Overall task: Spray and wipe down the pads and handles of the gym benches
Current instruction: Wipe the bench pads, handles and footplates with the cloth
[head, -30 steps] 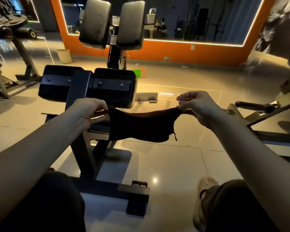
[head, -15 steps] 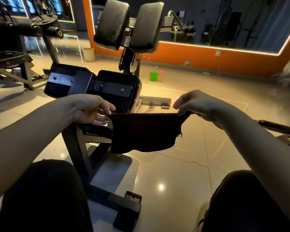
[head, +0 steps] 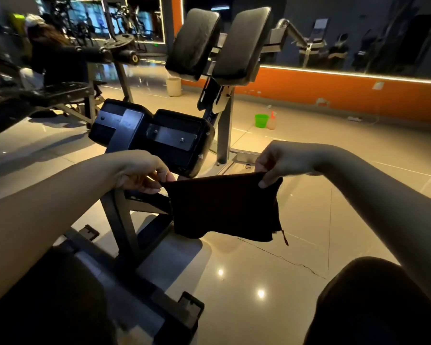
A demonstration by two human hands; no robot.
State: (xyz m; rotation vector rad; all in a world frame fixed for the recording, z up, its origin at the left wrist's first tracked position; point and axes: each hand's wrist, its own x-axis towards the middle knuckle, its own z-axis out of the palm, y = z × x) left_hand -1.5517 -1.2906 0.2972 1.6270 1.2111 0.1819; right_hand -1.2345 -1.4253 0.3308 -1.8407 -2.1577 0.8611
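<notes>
A dark cloth [head: 224, 207] hangs stretched between my two hands in front of the bench. My left hand [head: 142, 174] pinches its left top corner and my right hand [head: 281, 161] pinches its right top corner. Just behind the cloth are the bench's two low black pads [head: 157, 135], seen from their backs with metal plates. Two upright black pads [head: 219, 43] stand higher at the far end of the frame. A spray bottle [head: 272, 121] stands on the floor beyond the bench, next to a green cup [head: 261, 120].
The bench's dark steel frame [head: 125, 235] runs down between my knees to a foot [head: 182, 312]. Another machine [head: 60, 93] stands at the left with a person [head: 52, 56] by it. A pale bin [head: 173, 87] sits by the orange wall [head: 334, 90]. Glossy tiled floor lies to the right.
The view has swung left and closer to the bench. Both hands keep pinching the cloth's corners, and it now hangs flatter and more spread out between them.
</notes>
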